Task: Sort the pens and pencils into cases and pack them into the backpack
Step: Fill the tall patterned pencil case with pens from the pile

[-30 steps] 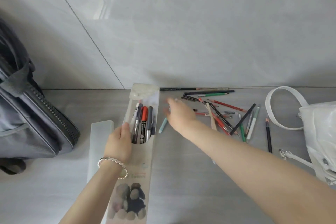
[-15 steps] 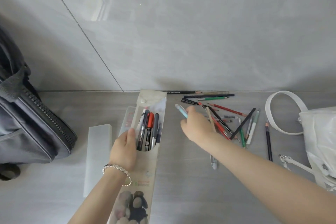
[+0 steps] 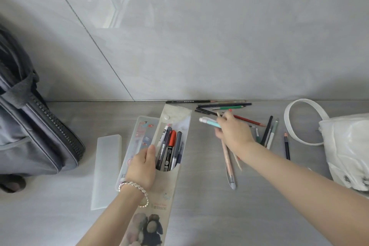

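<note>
Fingers of the right hand (image 3: 233, 132) are clenched round a light-blue pen (image 3: 209, 122), raised just above the loose pencils (image 3: 225, 106) scattered on the grey surface by the wall. The left hand (image 3: 142, 164) grips the open pouch (image 3: 165, 195) at its mouth, thumb on top beside the markers (image 3: 169, 146) already inside. A clear case (image 3: 139, 128) lies partly under the pouch, with its frosted lid (image 3: 106, 166) just beside it. The backpack (image 3: 30, 146) stands far left and a white bag (image 3: 347, 146) far right.
</note>
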Motion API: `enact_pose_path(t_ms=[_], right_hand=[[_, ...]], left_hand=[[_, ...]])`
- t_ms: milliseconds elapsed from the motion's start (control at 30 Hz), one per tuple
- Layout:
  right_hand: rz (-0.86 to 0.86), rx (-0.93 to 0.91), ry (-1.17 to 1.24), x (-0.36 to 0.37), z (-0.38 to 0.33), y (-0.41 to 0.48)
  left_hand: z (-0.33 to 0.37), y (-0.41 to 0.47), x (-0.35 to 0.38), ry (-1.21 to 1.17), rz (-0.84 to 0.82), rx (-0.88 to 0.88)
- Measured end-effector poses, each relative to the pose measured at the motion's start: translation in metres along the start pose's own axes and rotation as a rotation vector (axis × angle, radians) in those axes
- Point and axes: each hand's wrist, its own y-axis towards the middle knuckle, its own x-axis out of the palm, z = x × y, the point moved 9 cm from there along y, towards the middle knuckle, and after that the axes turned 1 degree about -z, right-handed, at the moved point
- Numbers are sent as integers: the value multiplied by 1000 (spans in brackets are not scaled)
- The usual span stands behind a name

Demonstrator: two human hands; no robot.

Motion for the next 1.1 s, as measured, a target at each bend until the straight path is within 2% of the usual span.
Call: enact_pose_path(t_ms=[100,133,367,467,600,700,833,933,1100], right_hand=[[325,41,372,-45,9,-10],[382,44,469,-56,14,-13],[425,165,1006,-79,35,-36],[358,195,1226,-80,29,-55],[73,231,1624,-65,10,-80],[-23,174,1669,-65,-1,-95],[53,252,1564,-59,-5,-106],[60,227,1561,-55,-21,-111],[-192,322,1491,-13,-50,-120]], left_hand=[[-1,-1,-1,7,3,-18],[-1,-3,0,7,3,-24],[9,-12,8,-5,-12,-15],[16,-16,9,10,-10,-12],[23,-18,16,40,-34,5],[25,-19,25,50,-66,35],[29,-25,36,52,-100,86],[40,-38,41,36,-102,177],[57,-52,41,45,-66,296]])
